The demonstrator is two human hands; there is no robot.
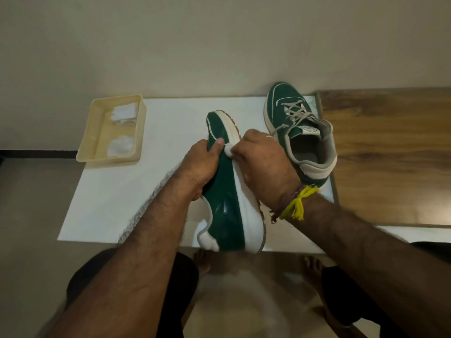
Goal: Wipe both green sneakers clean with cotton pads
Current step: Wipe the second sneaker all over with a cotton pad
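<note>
While the green sneaker [228, 191] lies tilted on its side above the white table [122, 191], the left hand [200, 164] has its grip around the upper and the right hand [262, 164] pinches a cotton pad [228, 150] against its white sole. The second green sneaker [300, 132] stands upright just beyond; spare pads lie in a cream tray [97, 142].

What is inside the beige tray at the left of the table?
The beige tray holds two clumps of white cotton pads, one at the far end, one nearer. Anything beneath them is covered.
</note>
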